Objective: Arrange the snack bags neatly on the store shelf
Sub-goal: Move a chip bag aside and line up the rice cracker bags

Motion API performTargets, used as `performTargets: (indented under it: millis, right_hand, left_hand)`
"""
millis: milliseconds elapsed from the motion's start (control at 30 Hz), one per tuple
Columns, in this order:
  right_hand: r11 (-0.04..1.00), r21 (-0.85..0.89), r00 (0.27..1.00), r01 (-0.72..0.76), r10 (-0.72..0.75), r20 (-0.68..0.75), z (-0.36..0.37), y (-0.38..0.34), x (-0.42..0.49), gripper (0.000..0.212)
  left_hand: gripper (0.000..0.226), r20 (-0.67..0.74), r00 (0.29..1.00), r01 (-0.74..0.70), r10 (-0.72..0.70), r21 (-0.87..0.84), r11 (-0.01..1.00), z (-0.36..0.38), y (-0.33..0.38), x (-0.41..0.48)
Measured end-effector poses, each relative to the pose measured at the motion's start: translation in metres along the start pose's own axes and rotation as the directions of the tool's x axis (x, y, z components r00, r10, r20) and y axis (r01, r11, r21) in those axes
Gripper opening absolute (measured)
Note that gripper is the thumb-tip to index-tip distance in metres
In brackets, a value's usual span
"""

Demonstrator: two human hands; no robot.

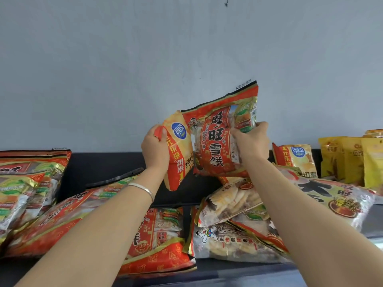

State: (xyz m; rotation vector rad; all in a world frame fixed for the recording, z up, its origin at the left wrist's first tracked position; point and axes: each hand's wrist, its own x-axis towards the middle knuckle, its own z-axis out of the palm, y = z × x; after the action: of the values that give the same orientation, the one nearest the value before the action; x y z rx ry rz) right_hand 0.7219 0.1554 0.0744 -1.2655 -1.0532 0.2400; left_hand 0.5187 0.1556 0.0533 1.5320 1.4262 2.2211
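1. The left hand clenches the red top edge of a small yellow chip bag at the centre of the frame. The right hand grips the right side of a red rice-cracker bag just beside it. Both bags hang in the air above the dark shelf, and their inner edges overlap.
2. The step in hand looks like sorting by kind. A matching yellow bag stands right of centre, and upright red bags stand at the far left.
3. Part the two held bags first, so that neither drags the other on the way down.
4. Stand the red one upright with its label forward and its base flat on the shelf, next to its own kind. The toppled red bags at lower left probably need straightening to make room.
5. Held by its seam, the yellow bag can swing. Lower it until the base lands before letting go.
6. The heap of clear bags at lower right looks loose, so pass above it rather than brushing it.
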Motion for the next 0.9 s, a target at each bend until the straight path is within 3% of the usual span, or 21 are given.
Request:
performTargets:
  millis: [300, 533, 700, 900]
  right_hand:
    - [0.962, 0.227, 0.979, -0.153, 0.115, 0.17, 0.055, 0.0, -0.009, 0.048]
    - [0.824, 0.409, 0.903, -0.392, 0.259, 0.343, 0.104, 0.017, -0.014, 0.048]
    - [0.75, 0.416, 0.822, -0.515, 0.293, 0.489, 0.128, 0.03, -0.015, 0.051]
    - [0.816, 0.288, 0.763, -0.501, 0.258, 0.593, 0.174, 0.054, -0.028, 0.054]
  left_hand:
    - [0.03, -0.159, 0.987, -0.05, 0.035, -0.095, 0.994, -0.054, 0.004, 0.024]
    - [0.024, -0.334, 0.875, 0.173, -0.351, -0.462, 0.87, -0.1, -0.016, 0.063]
    - [0.012, -0.373, 0.785, 0.276, -0.495, -0.505, 0.818, -0.129, -0.059, 0.064]
    - [0.022, -0.444, 0.703, 0.309, -0.556, -0.513, 0.801, -0.168, -0.091, 0.063]
